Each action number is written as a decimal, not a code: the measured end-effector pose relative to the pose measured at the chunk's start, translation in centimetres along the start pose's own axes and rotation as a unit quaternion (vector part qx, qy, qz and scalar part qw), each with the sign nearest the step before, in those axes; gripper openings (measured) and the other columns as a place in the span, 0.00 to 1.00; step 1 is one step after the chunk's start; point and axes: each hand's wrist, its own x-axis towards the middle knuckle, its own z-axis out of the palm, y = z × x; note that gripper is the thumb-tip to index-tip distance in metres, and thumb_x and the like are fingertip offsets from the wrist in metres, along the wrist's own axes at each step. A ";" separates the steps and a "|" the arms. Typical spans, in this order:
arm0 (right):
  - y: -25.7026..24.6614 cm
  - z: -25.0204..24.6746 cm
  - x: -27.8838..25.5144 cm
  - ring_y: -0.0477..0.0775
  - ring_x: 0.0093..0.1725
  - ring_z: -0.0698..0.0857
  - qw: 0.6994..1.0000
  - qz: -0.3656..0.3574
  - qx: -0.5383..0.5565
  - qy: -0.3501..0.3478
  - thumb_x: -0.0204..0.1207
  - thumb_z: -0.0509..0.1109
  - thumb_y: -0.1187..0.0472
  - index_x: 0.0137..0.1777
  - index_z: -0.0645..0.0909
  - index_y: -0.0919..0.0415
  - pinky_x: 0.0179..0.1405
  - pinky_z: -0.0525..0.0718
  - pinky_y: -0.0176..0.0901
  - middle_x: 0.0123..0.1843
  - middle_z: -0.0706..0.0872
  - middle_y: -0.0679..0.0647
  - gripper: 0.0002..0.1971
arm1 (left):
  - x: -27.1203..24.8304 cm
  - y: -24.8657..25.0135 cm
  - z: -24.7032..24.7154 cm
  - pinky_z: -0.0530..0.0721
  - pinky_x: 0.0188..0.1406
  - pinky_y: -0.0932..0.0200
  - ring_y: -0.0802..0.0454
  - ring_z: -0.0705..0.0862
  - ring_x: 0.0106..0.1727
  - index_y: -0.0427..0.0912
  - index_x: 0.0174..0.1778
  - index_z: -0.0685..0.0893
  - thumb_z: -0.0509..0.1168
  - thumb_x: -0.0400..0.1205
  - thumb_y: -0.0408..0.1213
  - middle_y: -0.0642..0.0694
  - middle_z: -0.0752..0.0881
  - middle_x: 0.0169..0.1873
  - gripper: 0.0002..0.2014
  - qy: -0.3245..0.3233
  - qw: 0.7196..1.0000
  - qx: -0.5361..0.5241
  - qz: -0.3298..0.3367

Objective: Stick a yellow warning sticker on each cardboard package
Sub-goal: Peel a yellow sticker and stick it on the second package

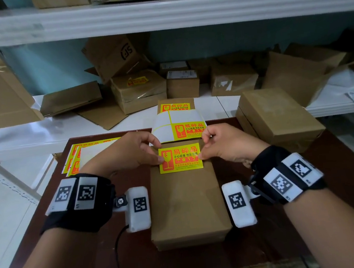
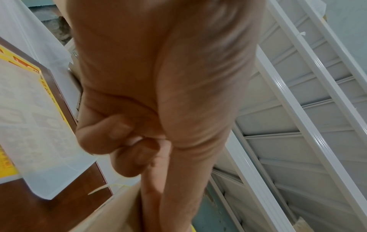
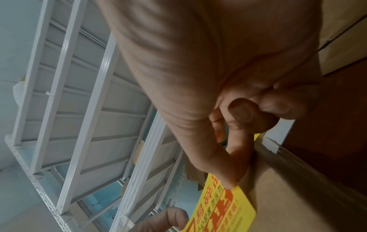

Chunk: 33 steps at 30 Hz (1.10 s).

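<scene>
At the middle of the dark brown surface lies a long cardboard package, its near end toward the person and its far end toward the surface's far edge. A yellow warning sticker with red print lies across the far part of the package's top. The left hand has its thumb on the sticker's left edge, with the other fingers curled above it; the wrist view shows those fingers folded in toward the palm. The right hand pinches the sticker's right edge between thumb and forefinger, the remaining fingers curled. From the right wrist view the sticker's right end seems to sit slightly off the cardboard, though whether it is fully stuck down I cannot tell.

Just beyond the package, at the far edge of the surface, a curling backing sheet carries one more yellow sticker at its lower right, its other panels bare and white. It rests over another box that already bears a sticker. Near the far left corner lies a stack of sticker sheets, partly covered by a white sheet. By the far right edge sits a plain brown box with no sticker showing. On the white shelf behind, several more cardboard boxes are heaped, one of them with a yellow sticker on top.
</scene>
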 end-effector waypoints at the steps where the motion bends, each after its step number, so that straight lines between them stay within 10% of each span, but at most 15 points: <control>1: 0.0 0.0 0.0 0.55 0.43 0.90 1.000 0.001 -0.001 0.002 0.69 0.81 0.74 0.38 0.74 0.56 0.52 0.88 0.52 0.37 0.87 0.57 0.18 | 0.0 0.0 0.0 0.72 0.22 0.77 0.69 0.83 0.25 0.41 0.51 0.84 0.80 0.74 0.31 0.52 0.90 0.28 0.14 0.000 1.000 0.003 0.001; 8: -0.3 0.3 -0.2 0.71 0.55 0.90 0.999 0.006 -0.022 0.027 0.67 0.82 0.71 0.36 0.75 0.55 0.61 0.87 0.68 0.48 0.90 0.72 0.18 | -0.1 0.2 0.1 0.73 0.25 0.73 0.67 0.83 0.27 0.42 0.52 0.84 0.80 0.74 0.32 0.51 0.91 0.29 0.15 0.003 1.000 0.016 0.002; 33: 0.0 0.7 -0.2 0.61 0.46 0.92 0.993 -0.018 -0.108 0.051 0.63 0.83 0.69 0.35 0.73 0.54 0.52 0.90 0.65 0.35 0.87 0.53 0.19 | 0.3 0.2 0.6 0.79 0.47 0.54 0.56 0.87 0.37 0.51 0.55 0.81 0.81 0.73 0.37 0.47 0.93 0.33 0.19 -0.001 0.998 0.067 -0.011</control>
